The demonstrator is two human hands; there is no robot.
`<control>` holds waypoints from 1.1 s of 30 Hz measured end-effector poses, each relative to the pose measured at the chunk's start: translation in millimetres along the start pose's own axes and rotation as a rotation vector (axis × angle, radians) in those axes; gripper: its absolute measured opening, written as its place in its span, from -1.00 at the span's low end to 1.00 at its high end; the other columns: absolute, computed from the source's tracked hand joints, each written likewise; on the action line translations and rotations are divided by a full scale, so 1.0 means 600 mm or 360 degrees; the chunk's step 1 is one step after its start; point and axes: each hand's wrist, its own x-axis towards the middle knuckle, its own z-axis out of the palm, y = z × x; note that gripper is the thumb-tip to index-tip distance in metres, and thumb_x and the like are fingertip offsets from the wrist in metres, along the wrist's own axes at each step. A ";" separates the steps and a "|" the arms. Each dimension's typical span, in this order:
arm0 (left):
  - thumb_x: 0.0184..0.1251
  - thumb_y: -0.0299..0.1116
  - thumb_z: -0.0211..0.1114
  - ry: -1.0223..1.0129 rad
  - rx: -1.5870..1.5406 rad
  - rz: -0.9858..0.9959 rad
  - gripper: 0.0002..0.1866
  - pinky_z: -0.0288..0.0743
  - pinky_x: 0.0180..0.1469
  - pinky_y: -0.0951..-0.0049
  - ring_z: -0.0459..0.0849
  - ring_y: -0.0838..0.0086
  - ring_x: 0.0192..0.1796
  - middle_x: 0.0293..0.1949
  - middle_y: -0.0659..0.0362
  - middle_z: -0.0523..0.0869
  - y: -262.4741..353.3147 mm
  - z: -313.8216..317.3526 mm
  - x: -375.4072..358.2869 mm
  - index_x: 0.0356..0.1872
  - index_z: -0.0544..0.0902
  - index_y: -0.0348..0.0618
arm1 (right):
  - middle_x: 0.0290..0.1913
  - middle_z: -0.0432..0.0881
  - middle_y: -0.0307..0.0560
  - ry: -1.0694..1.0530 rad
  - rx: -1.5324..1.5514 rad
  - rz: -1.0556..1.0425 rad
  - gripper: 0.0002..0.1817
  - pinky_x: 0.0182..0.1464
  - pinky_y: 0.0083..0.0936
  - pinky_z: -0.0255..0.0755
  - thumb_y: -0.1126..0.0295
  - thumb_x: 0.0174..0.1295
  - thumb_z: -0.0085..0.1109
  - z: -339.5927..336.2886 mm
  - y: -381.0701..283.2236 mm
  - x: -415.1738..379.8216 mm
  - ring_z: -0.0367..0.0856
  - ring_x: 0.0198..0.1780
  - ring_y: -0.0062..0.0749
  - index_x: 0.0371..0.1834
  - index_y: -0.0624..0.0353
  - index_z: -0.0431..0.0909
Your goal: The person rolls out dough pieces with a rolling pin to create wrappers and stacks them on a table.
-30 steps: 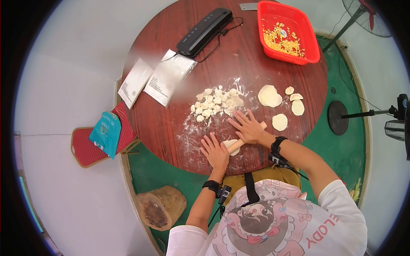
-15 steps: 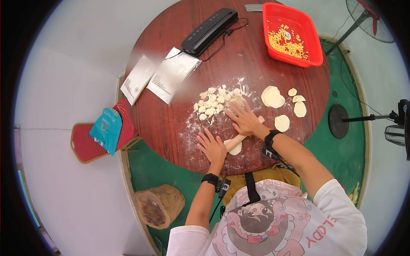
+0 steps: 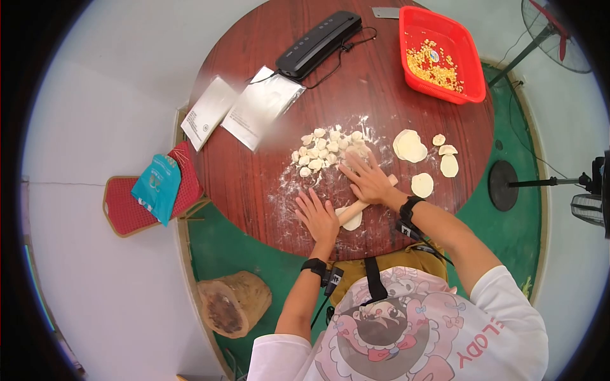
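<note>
My left hand (image 3: 319, 216) lies with its fingers stretched out, its palm at the near-left end of a wooden rolling pin (image 3: 354, 212). Toward the other end, my right hand (image 3: 370, 182) presses its palm down on the pin, fingers spread flat. Partly hidden beneath the pin is a thin round dough wrapper (image 3: 353, 222). Just beyond my fingers, several small floured dough pieces (image 3: 319, 153) are heaped together. Rolled wrappers lie to the right: a stack (image 3: 409, 147), a single round (image 3: 422, 185) and an oval one (image 3: 449, 166) beside smaller pieces.
Flour dusts the round wooden table (image 3: 254, 190). A red basin (image 3: 473, 95) holding yellow kernels stands at the far right. Farther back are a black sealer-like machine (image 3: 321, 44) with a cord and plastic packets (image 3: 260, 111). A red chair (image 3: 121, 203) and a log stump (image 3: 235, 305) stand left.
The view has shifted slightly, so the table and its contents appear a little farther right. Both hands stay on the rolling pin, with hardly any movement along the wrapper.
</note>
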 end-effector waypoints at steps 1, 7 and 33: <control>0.40 -0.16 -0.14 0.0016 -0.0014 0.0114 -0.40 -0.32 0.37 -0.12 -0.13 -0.07 0.44 0.40 -0.20 -0.02 -0.002 0.000 0.003 0.37 0.08 -0.26 | 0.42 0.03 0.13 0.0000 0.0007 0.0034 -0.37 0.38 0.11 -0.24 0.24 0.13 -0.03 0.001 -0.002 -0.006 -0.05 0.45 -0.08 0.33 0.10 0.18; 0.35 -0.21 -0.08 0.0026 0.0080 0.0405 -0.41 -0.26 0.36 -0.13 -0.06 -0.04 0.44 0.39 -0.14 0.07 -0.007 -0.002 -0.003 0.36 0.15 -0.24 | 0.40 0.06 0.14 0.0035 0.0008 0.0204 -0.38 0.36 0.12 -0.21 0.20 0.17 -0.02 -0.006 -0.025 -0.057 0.00 0.42 -0.01 0.33 0.09 0.18; 0.39 -0.14 -0.12 0.0019 0.0041 0.0410 -0.37 -0.32 0.36 -0.14 -0.13 -0.11 0.43 0.40 -0.22 -0.04 -0.008 -0.004 0.070 0.40 0.04 -0.21 | 0.42 -0.01 0.17 0.0171 -0.0018 0.0374 -0.29 0.38 0.10 -0.27 0.33 0.03 0.01 0.007 -0.002 0.014 -0.08 0.44 -0.01 0.35 0.14 0.13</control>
